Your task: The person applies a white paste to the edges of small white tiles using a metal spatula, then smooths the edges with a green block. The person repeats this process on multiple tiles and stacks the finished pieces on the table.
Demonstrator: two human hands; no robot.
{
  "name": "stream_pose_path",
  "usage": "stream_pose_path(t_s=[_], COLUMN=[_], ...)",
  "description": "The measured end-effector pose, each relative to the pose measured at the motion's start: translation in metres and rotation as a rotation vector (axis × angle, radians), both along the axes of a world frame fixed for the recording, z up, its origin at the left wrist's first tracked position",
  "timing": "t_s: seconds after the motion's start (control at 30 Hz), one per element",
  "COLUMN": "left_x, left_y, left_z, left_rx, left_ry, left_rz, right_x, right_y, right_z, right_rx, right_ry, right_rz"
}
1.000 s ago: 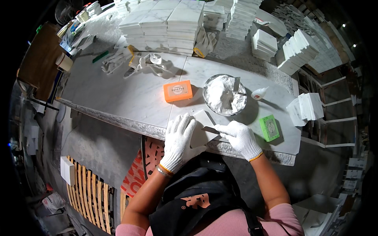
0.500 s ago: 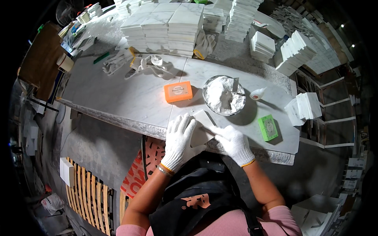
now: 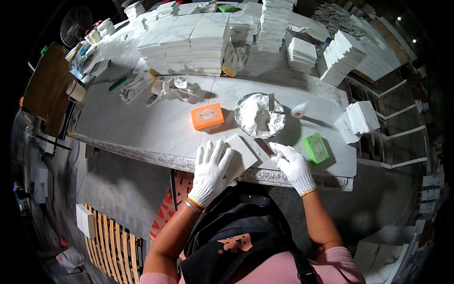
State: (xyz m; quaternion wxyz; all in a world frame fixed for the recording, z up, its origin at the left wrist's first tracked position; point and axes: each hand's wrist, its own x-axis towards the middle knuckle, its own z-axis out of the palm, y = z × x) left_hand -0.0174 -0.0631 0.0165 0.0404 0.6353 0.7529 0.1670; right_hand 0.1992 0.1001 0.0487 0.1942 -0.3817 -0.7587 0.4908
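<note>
A white marble-look tile (image 3: 240,158) lies tilted at the front edge of the slab table (image 3: 161,113). My left hand (image 3: 210,170), in a white knit glove, rests along the tile's left side with its fingers spread. To the right of the tile, my gloved right hand (image 3: 294,166) has its fingers closed round a flat, dark, scraper-like blade (image 3: 264,146); its handle end is hidden in the glove. Beyond the hands stands a metal bowl (image 3: 240,124) of white paste, with a small grey blade (image 3: 271,101) stuck in it.
An orange hand-pad box (image 3: 207,117) lies left of the bowl. A white squeeze bottle (image 3: 299,110) and a green box (image 3: 316,148) are on the right. Loose gloves (image 3: 172,87) and tile stacks (image 3: 189,42) stand farther back. A wooden pallet (image 3: 111,241) lies on the floor.
My right hand has drawn away from the tile to the right, and the dark blade now shows beside the tile. My left hand's fingers have spread wider. The whole view has shifted slightly.
</note>
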Motion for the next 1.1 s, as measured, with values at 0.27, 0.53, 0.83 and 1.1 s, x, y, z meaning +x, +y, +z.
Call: stream_pose_path(t_s=[0.27,0.53,0.83,1.1], left_x=[-0.016,-0.030,-0.033,-0.050], left_y=[0.002,-0.005,0.001,0.008], left_z=[0.005,0.008,0.007,-0.003], left_rx=[0.356,0.337,0.229,0.218], left_ry=[-0.189,-1.314,-1.351,-1.499], left_rz=[-0.031,0.191,0.206,0.118], right_x=[0.020,-0.002,-0.067,-0.107], right_y=[-0.010,0.002,0.025,0.046], right_z=[-0.009,0.027,0.057,0.066], right_rx=[-0.160,-0.193,0.162,0.043], right_ry=[0.069,0.216,0.136,0.007], right_rz=[-0.064,-0.001,0.296,0.648])
